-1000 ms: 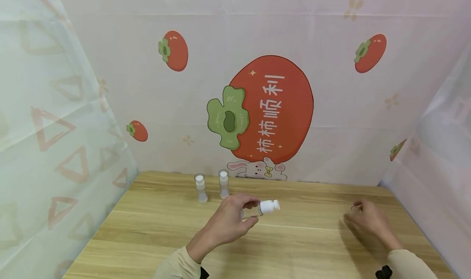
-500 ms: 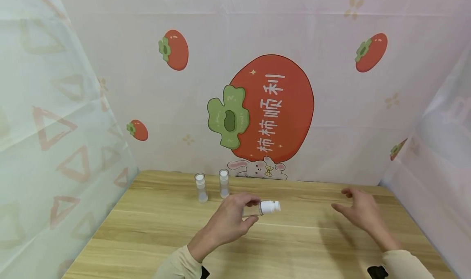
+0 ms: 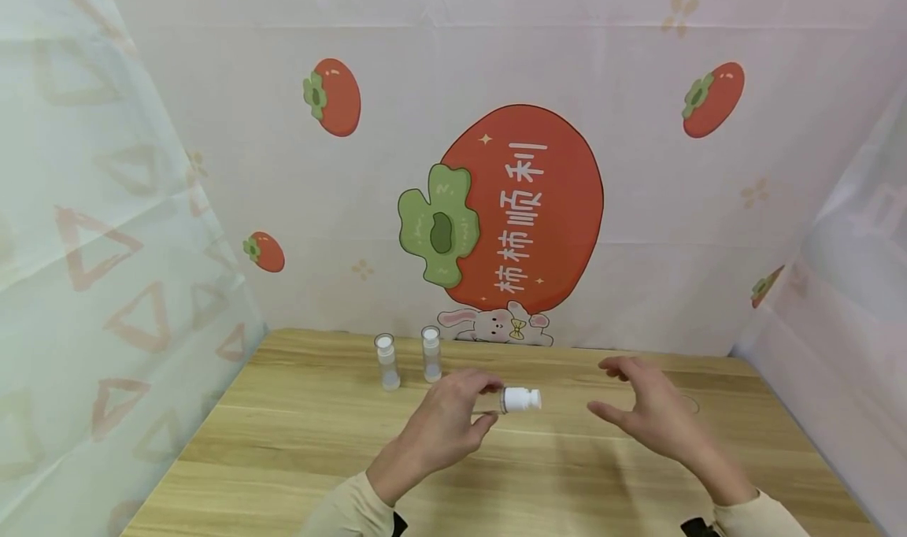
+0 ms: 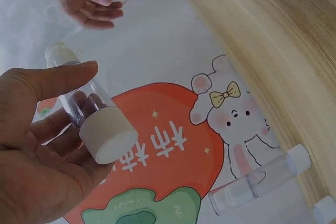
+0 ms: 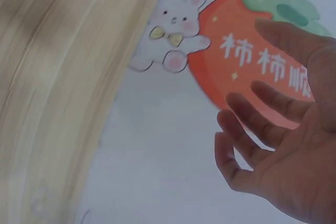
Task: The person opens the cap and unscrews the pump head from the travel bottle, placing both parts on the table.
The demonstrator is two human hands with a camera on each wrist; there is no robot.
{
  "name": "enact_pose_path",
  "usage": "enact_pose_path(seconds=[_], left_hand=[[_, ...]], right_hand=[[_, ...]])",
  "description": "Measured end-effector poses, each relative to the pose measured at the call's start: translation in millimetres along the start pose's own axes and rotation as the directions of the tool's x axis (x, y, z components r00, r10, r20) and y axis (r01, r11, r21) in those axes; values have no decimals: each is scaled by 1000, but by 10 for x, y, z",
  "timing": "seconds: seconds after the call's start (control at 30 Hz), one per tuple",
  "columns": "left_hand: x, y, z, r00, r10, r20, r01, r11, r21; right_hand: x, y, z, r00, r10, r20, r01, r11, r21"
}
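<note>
My left hand [image 3: 441,425] grips a small clear bottle with a white pump top [image 3: 521,399], tilted on its side above the table. In the left wrist view the thumb and fingers wrap round its see-through body, and the broad white base [image 4: 108,135] faces the camera. Part of the body is hidden in the grasp. To the right, my right hand [image 3: 657,412] is raised over the table, fingers spread and relaxed, holding nothing. Beside its wrist lies a faint clear round piece [image 3: 690,404], like a transparent cap.
Two similar clear bottles stand upright near the table's back edge, one at the left [image 3: 387,362] and one beside it [image 3: 431,354]. A printed cloth backdrop [image 3: 638,285] rises behind the wooden table [image 3: 283,442], with cloth sides left and right.
My right hand has let go of the clear round piece at the right of the table and moved left toward the bottle, fingers opening. The left hand has barely moved.
</note>
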State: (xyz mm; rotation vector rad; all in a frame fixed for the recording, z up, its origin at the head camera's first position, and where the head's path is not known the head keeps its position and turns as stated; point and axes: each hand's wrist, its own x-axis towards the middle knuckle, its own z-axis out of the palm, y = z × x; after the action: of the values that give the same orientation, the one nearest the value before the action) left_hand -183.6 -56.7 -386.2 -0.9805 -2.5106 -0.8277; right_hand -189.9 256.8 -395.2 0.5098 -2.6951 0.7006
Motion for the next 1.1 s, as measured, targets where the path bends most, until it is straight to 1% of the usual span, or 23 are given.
enact_pose_path(seconds=[0.17,0.23,0.33,0.47,0.6,0.73,0.97,1.1], left_hand=[[9,29,21,1000,6,-9,-6,999,49],[13,39,29,1000,7,-10,-6,998,65],[20,51,36,1000,15,-18,-13,997,80],[30,60,51,999,39,-36,-35,994,103],[35,62,77,995,77,-57,-69,989,130],[36,66,98,992,106,-73,-95,986,140],[39,83,110,988,127,-84,-114,983,143],[40,92,111,985,139,-100,-123,980,155]], right_hand=[[-31,-217,19,997,-65,34,63,997,51],[-42,-288,31,995,-94,37,91,992,90],[-55,-377,55,989,-141,37,134,979,152],[-54,-468,92,983,-179,38,164,956,245],[-44,-540,125,980,-195,44,170,929,329],[-36,-594,153,977,-206,51,172,909,380],[-7,-671,184,969,-221,110,152,885,440],[-2,-715,186,967,-225,121,149,881,450]])
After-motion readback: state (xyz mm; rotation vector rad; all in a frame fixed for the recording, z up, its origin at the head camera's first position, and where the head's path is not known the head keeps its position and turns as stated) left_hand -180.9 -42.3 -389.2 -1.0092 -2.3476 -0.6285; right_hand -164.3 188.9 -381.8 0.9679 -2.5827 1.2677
